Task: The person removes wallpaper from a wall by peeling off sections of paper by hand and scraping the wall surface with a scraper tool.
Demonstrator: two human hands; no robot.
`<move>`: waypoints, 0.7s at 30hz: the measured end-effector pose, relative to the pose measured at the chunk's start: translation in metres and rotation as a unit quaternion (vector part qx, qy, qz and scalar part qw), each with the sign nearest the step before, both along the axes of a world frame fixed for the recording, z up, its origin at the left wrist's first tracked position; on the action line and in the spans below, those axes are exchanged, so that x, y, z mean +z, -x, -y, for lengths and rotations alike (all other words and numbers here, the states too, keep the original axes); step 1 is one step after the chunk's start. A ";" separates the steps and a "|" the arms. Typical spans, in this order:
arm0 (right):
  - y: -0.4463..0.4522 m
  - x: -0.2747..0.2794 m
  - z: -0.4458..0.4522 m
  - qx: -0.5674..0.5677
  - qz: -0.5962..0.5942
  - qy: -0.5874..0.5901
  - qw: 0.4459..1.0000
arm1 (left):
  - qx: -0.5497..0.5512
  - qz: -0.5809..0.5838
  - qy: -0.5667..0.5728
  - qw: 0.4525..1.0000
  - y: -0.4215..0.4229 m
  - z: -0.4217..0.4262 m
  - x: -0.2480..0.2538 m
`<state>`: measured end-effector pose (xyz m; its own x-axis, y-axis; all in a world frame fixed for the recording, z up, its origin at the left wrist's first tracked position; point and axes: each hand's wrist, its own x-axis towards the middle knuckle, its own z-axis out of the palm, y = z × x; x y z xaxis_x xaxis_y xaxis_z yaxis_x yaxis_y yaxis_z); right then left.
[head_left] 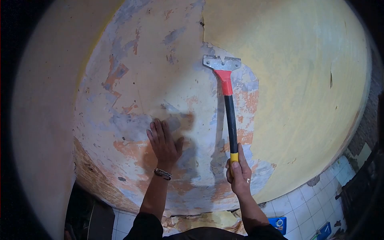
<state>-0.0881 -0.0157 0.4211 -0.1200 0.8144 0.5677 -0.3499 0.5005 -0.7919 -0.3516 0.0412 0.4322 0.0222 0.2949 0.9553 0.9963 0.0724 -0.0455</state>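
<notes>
My right hand (240, 176) is closed around the yellow end of a long-handled wall scraper (231, 120). The scraper has a black shaft, a red neck and a wide metal head, which is at the border between bare wall and yellow paint. My left hand (164, 146) lies flat against the stripped wall (160, 80), fingers stretched out, with a chain bracelet at the wrist. That part of the wall shows patches of grey, white and orange. To the right, the yellow paint layer (304, 100) is still on the wall, with a ragged edge.
Peeled paint pieces (216, 220) lie at the foot of the wall. On the white tiled floor (296, 204) at the lower right are a blue object (279, 225) and another blue item (324, 231). A dark piece of furniture (100, 220) stands at the lower left.
</notes>
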 end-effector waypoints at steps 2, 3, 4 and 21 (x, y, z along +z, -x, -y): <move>-0.005 -0.010 0.008 0.016 0.003 0.022 1.000 | 0.005 -0.003 0.002 1.000 0.001 0.001 -0.013; -0.009 -0.019 0.013 0.032 0.009 0.043 0.999 | 0.011 -0.003 0.004 1.000 0.003 0.000 -0.020; -0.013 -0.031 0.017 0.040 0.014 0.043 0.998 | 0.020 0.002 0.004 1.000 0.005 -0.001 -0.029; -0.080 -0.294 0.038 0.073 0.074 0.239 0.965 | 0.033 0.059 0.264 0.962 -0.018 0.059 -0.245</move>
<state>-0.0080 -0.0539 0.1266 -0.3050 0.9472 0.0989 -0.2545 0.0190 -0.9669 -0.3340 -0.0180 0.1871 -0.1122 0.7366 0.6669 0.9909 0.1334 0.0194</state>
